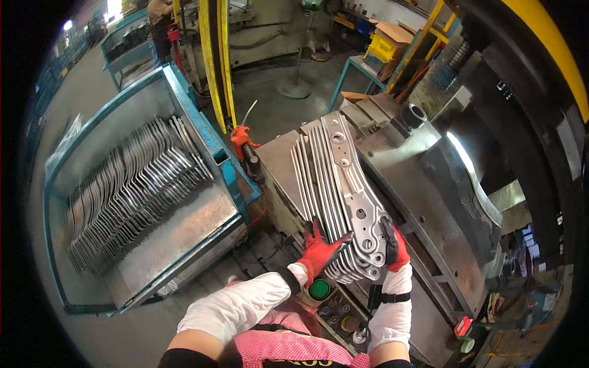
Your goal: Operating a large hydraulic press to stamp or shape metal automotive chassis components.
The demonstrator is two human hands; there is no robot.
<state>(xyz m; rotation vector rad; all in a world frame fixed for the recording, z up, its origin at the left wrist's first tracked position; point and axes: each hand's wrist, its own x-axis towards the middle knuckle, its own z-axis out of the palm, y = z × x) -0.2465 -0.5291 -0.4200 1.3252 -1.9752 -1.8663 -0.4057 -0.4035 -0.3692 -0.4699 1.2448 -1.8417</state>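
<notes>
A fanned stack of long, curved, stamped metal plates (359,202) with round holes lies on the worktop of a machine. My left hand (320,251), in a red and black glove, presses against the stack's left side near its lower end, fingers and thumb apart around the plate edges. On the opposite side my right hand (396,245), gloved alike, is bent around the right edge of the top plate. Its fingertips are partly hidden. Both hands hold the stack between them. White sleeves with black straps cover my forearms.
To the left stands a blue-rimmed metal bin (178,86) with rows of similar plates (135,190). A red-orange nozzle-like tool (242,138) sits between bin and worktop. A green button (319,289) is below my left hand. Press machinery (491,122) rises at right; yellow posts (215,61) stand behind.
</notes>
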